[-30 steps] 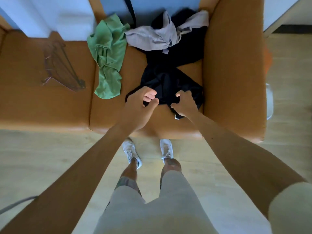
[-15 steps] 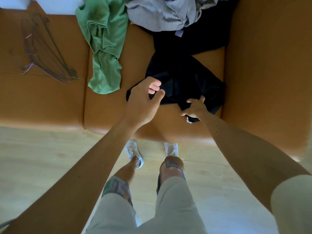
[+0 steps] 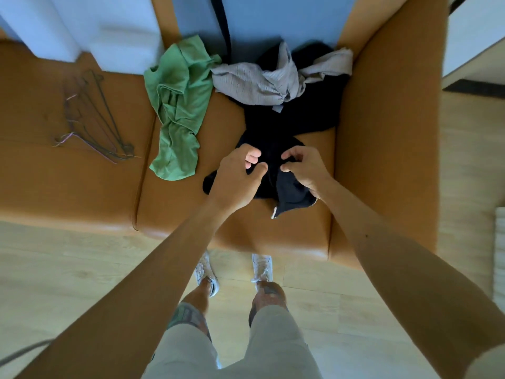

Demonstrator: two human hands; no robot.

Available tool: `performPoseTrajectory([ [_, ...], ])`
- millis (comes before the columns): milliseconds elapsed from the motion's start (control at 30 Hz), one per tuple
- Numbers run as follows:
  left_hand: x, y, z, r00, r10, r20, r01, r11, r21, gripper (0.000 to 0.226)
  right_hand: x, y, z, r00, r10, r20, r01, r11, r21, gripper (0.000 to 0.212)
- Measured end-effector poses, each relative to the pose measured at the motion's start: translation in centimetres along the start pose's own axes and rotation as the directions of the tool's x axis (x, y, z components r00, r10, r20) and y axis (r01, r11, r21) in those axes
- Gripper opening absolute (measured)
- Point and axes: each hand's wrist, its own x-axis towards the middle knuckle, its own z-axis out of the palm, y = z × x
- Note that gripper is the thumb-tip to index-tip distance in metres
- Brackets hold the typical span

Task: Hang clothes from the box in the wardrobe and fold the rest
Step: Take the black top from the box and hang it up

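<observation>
Right hand (image 3: 307, 170) on black garment (image 3: 273, 184)

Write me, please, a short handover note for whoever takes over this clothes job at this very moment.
Hands: left grip curls over the black garment, hold unconfirmed; right grip pinches its fabric.
Things: black garment on the sofa seat; green garment to its left, grey garment behind it, both crumpled; wire hangers on the left cushion.
Done: nothing hung or folded in view.
Left: hang or fold every garment; box and wardrobe are out of view.
</observation>
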Motion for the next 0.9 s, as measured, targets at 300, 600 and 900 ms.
performPoseTrajectory([
  [300, -3.7, 7.5, -7.7, 0.984, 0.116, -0.136, -0.126, 0.99, -0.064, 0.078, -9.8, -20.8, -2.3, 0.964, -0.253, 0.079, 0.235, 0.954, 0.187, 0.018],
  [600, -8.1, 11.6, -20.4, 0.899, 0.206, -0.387, -0.243, 0.969, -0.046, 0.02, -20.4, -38.0, -2.5, 0.875, -0.485, -0.009, 0.457, 0.818, 0.348, 0.02],
  [900, -12.8, 22.0, -32.4, 0.775, 0.35, -0.527, -0.474, 0.873, -0.118, 0.031, -27.2, -46.2, -4.0, 0.745, -0.661, -0.091, 0.655, 0.699, 0.288, 0.035],
])
